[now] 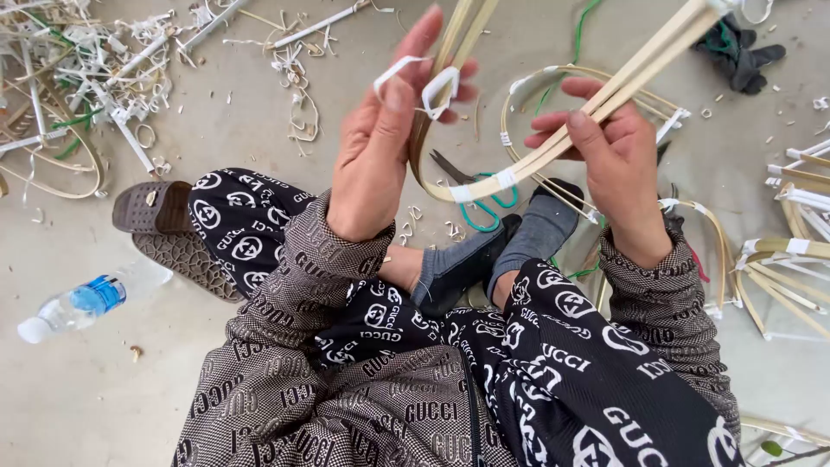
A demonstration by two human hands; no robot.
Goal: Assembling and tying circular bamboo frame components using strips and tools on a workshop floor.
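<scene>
Left hand (380, 147) pinches a thin white plastic tie (425, 85) looped round the curved bamboo frame (484, 186). Right hand (614, 156) is closed on the frame's flat pale strips, above lap. Green-handled scissors (474, 195) lie on concrete floor (86, 398).

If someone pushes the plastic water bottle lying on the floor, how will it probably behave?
The water bottle lies on its side on the smooth floor, so it would probably roll easily. It looks small and clear, likely light. Its cap seems closed, so spilling appears unlikely.
</scene>
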